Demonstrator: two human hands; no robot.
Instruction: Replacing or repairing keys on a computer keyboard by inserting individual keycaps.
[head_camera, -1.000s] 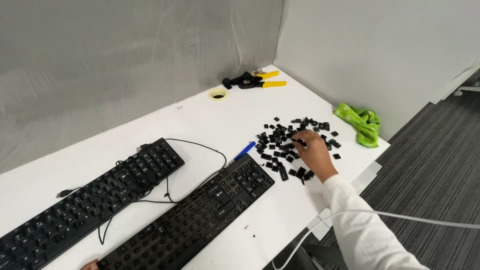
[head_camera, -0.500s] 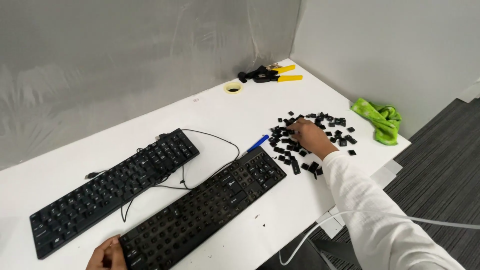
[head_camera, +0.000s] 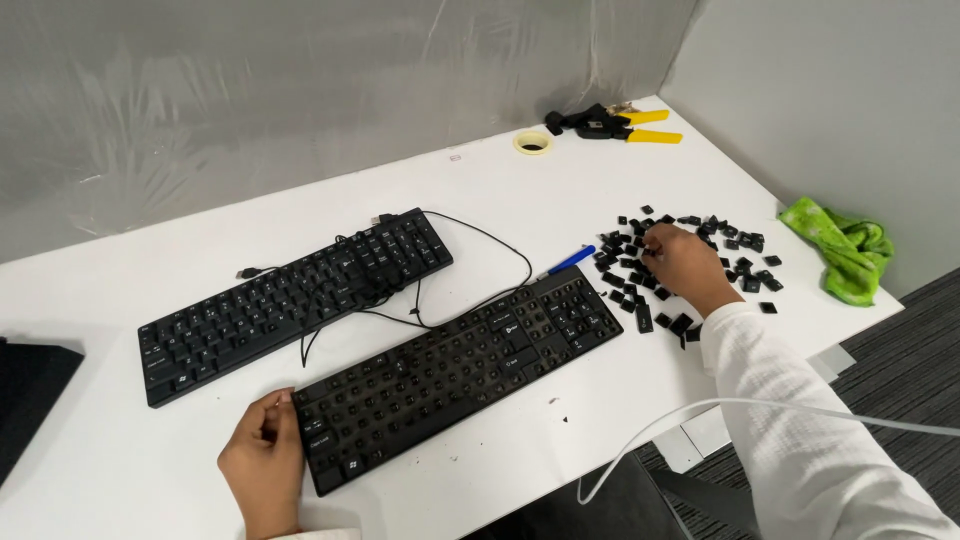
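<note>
White desk (head_camera: 500, 200) against grey sheeting. Head view: left hand (head_camera: 262, 455) loosely curled, steadying the near keyboard (head_camera: 460, 370) at its left end. Right hand (head_camera: 685, 265) rests on the keycaps (head_camera: 690, 260) pile at right, fingers down among them; whether one is pinched, cannot tell. Looks like the picking step; next needs one cap isolated. Second keyboard (head_camera: 295, 300) behind.

No packages, signs or screens are visible. The only label-like item is a small pale rectangular mark (head_camera: 455, 157) on the white surface (head_camera: 500, 190), near its far edge, left of the roll of tape (head_camera: 532, 143). It is too small to resolve further.
</note>
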